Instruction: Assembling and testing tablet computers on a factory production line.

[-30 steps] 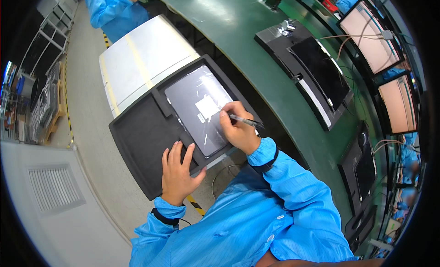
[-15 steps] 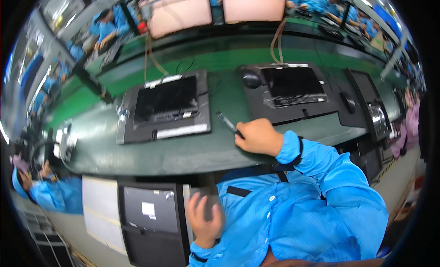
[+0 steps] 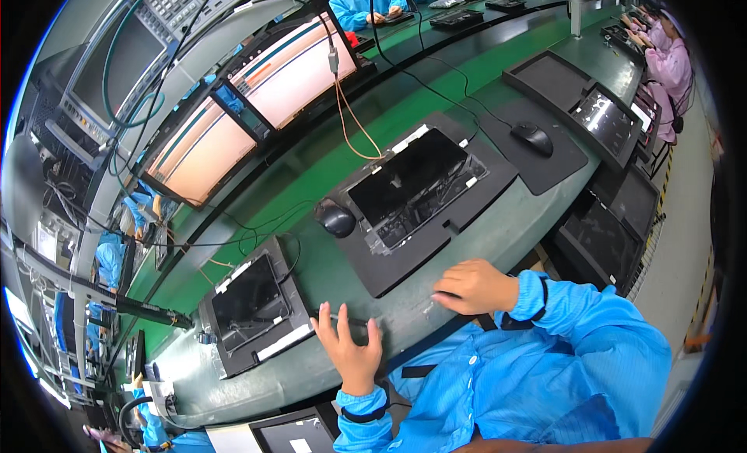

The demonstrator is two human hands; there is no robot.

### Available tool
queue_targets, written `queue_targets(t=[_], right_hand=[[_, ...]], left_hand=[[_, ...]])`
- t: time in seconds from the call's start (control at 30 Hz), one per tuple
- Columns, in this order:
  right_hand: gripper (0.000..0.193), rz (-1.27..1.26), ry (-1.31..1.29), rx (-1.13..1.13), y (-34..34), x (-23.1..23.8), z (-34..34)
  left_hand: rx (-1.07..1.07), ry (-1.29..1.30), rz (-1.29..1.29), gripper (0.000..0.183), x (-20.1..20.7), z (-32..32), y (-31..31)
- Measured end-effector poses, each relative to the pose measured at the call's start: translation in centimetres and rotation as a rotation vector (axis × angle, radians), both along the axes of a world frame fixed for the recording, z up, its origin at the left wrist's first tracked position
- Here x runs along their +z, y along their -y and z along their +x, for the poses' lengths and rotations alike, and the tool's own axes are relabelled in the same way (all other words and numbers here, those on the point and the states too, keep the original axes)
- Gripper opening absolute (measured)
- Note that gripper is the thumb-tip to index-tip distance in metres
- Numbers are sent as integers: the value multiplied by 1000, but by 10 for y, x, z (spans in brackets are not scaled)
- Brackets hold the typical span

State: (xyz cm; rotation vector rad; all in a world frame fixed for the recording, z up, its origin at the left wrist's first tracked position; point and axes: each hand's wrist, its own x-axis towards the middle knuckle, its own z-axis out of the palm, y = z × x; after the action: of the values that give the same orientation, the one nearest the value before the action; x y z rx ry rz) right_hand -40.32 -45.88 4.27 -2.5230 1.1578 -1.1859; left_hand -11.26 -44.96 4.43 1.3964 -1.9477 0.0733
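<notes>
With its fingers spread flat and released, my left hand rests palm-down on the near edge of the green bench, and I see a thin dark pen-like tool lying under or just beside those fingers, touched but not gripped as far as I can tell. My right hand sits further right on the same edge, fingers loosely curled, knuckles up, fingertips pointing left onto the bench; it holds nothing that I can make out, though the palm side is hidden. Just beyond the right hand lies a dark tray carrying a black panel with pale tape strips at its corners and loose film over its face; no hand is on it. Between my hands and further left, a second tray holds another black panel, also untouched. A black mouse sits just left of the first tray, and another mouse lies on a dark mat to the far right. Beyond them stand two lit screens with cables hanging down. Other people in blue coats work at the far side. My judgement: both panels are laid out ready in their trays, but work on either one has not started at this moment, since both hands are off them and the tool is not taken up.
</notes>
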Motion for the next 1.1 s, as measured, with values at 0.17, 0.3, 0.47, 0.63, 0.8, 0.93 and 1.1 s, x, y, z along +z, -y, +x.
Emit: queue_targets(t=[0.17,0.3,0.47,0.63,0.8,0.93,1.1], right_hand=[[11,-8,150,-81,-3,4,-9],[15,7,75,6,-1,-5,4],[17,6,120,-9,-3,-4,-5],[17,10,130,-3,-1,-3,-8],[17,3,134,38,0,-6,-3],[13,-16,85,13,-1,-4,-4],[11,-29,64,-4,-4,4,0]], left_hand=[[-72,57,85,68,4,-13,11],[-18,179,137,73,7,-5,-1],[2,212,147,73,1,-11,6],[-44,227,161,73,22,-27,8],[37,239,133,73,0,-10,-1],[-40,184,148,69,6,-14,9],[-22,210,136,74,8,-13,3]])
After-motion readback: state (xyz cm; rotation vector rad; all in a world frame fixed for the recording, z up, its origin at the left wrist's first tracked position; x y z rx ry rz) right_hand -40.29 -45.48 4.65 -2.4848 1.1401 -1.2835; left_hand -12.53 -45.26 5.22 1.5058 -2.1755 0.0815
